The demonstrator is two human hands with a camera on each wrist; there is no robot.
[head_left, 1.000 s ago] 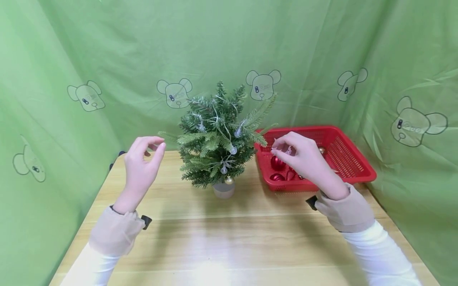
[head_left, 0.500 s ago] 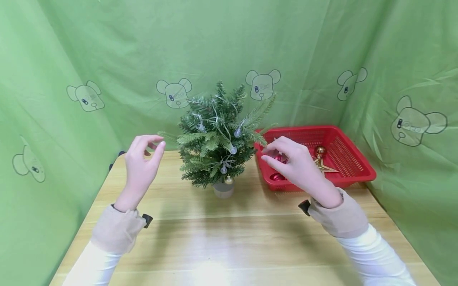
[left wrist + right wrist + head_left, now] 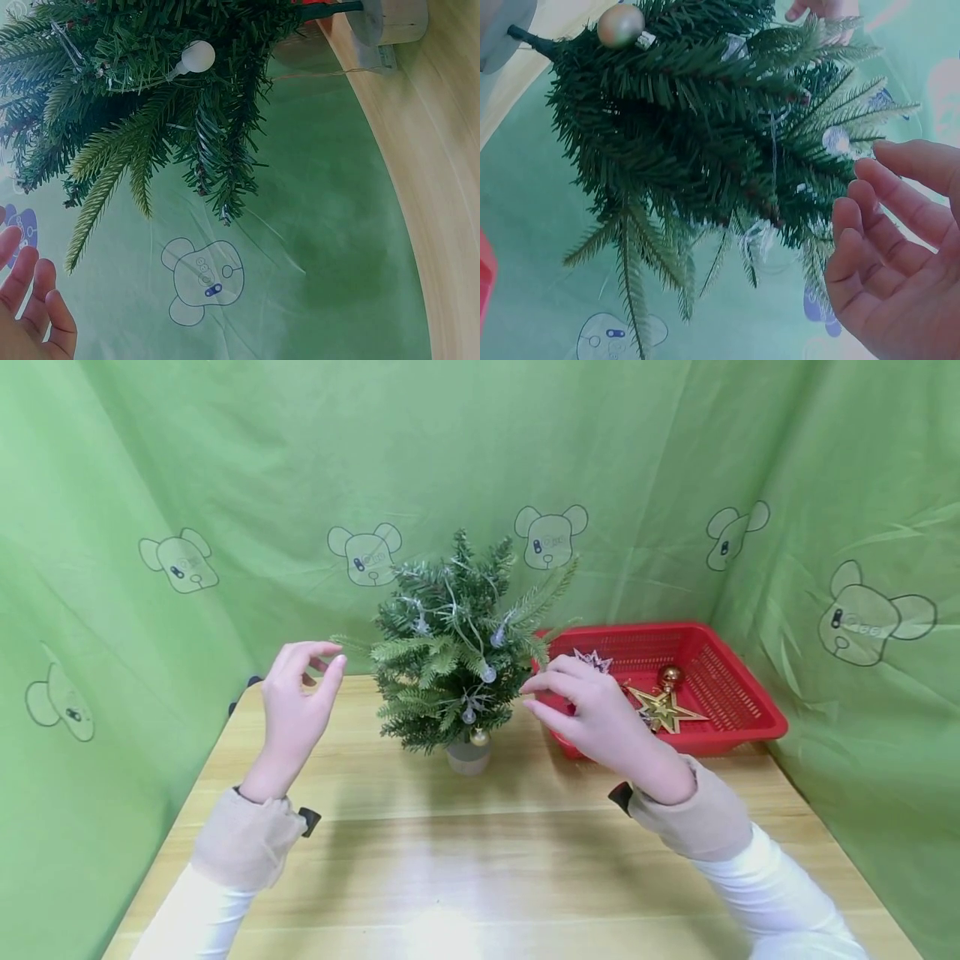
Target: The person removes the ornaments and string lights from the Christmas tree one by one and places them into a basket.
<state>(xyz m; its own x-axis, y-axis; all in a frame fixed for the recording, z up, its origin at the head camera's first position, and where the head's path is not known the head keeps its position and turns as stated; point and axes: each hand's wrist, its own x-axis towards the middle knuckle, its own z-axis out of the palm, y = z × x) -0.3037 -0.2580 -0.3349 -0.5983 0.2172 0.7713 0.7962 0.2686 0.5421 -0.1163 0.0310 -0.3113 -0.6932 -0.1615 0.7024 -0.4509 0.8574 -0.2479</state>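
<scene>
A small artificial Christmas tree [image 3: 442,652] stands upright on the table, strung with clear bulb lights. One gold bauble [image 3: 480,737] hangs low on it, just above the pale base [image 3: 469,758]. To the tree's left, my left hand [image 3: 296,718] is held in the air, fingers loosely bent and thumb apart, holding nothing. On the other side, my right hand [image 3: 600,714] hovers between the tree and the red basket [image 3: 750,693]. In the right wrist view its relaxed fingers [image 3: 885,232] hold nothing and lie close to the branches; contact cannot be told.
Inside the basket lie a gold star [image 3: 667,710], a shiny gold ball [image 3: 671,677] and a silvery spiky ornament [image 3: 594,660]; my right hand hides part of its contents. Green curtains [image 3: 450,443] with bear-head prints enclose the wooden table [image 3: 420,860] at the back and sides.
My right hand has moved left, from over the basket towards the tree, uncovering the gold star and gold ball. The left hand has stayed almost still.
</scene>
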